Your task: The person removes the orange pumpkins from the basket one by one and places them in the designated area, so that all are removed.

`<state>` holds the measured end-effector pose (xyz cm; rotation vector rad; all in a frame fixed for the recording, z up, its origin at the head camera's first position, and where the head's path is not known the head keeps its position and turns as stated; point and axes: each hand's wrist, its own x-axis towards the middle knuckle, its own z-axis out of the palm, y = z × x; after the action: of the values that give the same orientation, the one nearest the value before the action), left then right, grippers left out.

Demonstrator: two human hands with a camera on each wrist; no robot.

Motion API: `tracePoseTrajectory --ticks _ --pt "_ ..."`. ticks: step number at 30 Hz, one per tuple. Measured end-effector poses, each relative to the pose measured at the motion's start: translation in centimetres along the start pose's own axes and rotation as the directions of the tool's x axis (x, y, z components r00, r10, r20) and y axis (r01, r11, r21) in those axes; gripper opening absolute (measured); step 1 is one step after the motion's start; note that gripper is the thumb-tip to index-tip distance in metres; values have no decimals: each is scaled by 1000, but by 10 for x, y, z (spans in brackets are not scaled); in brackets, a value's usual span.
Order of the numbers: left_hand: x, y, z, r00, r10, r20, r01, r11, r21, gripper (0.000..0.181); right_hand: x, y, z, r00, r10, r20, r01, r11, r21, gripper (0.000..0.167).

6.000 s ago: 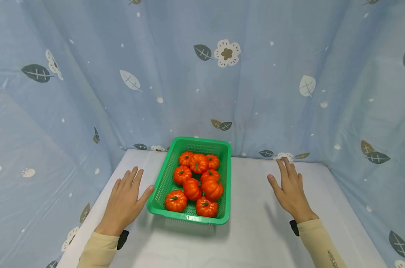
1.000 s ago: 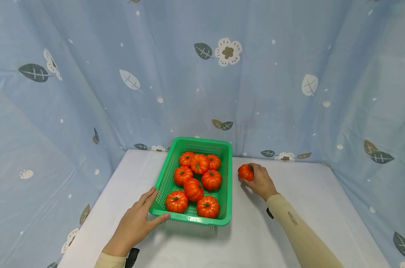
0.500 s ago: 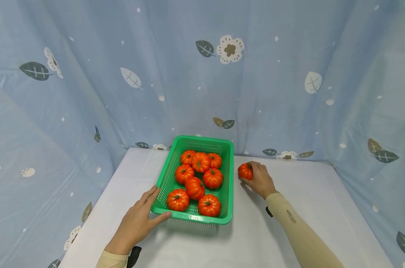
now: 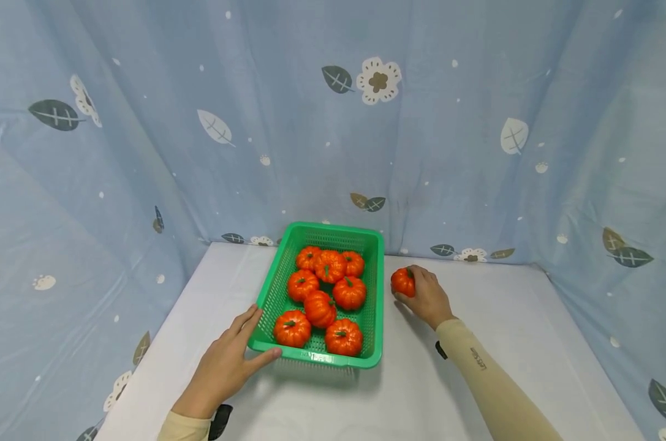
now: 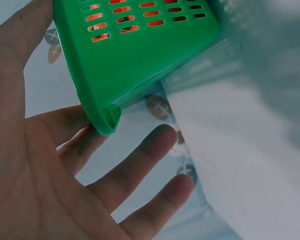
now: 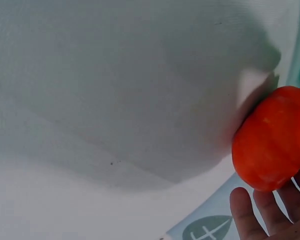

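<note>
A small orange toy pumpkin [image 4: 402, 282] with a green stem is between the thumb and fingers of my right hand [image 4: 427, 296], right of the basket. It is at or just above the white table; its shadow meets it in the right wrist view, where the pumpkin [image 6: 271, 140] shows at the right edge. My left hand [image 4: 222, 366] spans the near left corner of the green basket [image 4: 378, 306], thumb on the front rim and fairly straight fingers at the left rim. In the left wrist view the other fingers [image 5: 135, 170] stretch out beside the basket corner. Several like pumpkins [image 4: 350, 293] lie inside the basket.
The white table [image 4: 421, 392] extends in front and to the right of the basket. A blue curtain [image 4: 288, 135] with leaves and flowers hangs behind and at both sides. The basket's far end lies near the curtain.
Since the earliest frame, my right hand has taken a pumpkin from the basket to its right side, and my left hand has moved onto the basket corner. The last half second shows hardly any movement.
</note>
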<state>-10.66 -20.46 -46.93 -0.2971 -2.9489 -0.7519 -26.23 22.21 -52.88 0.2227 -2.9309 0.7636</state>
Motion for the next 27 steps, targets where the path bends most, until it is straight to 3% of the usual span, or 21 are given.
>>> tracePoseTrajectory --ticks 11,15,21,27 --pt "0 0 2 1000 -4 8 4 1000 -10 95 -3 -7 -10 1000 12 13 -12 1000 20 78" --pt "1 -1 2 1000 0 5 0 1000 -12 94 -5 -12 -21 1000 -12 -14 12 999 34 73" --pt "1 -1 2 1000 3 -4 -3 1000 -5 94 -6 -29 -45 987 -128 -95 139 983 118 66" --pt "1 -2 2 1000 2 -1 -2 1000 -5 94 -12 -62 -56 963 -249 -104 264 951 164 61"
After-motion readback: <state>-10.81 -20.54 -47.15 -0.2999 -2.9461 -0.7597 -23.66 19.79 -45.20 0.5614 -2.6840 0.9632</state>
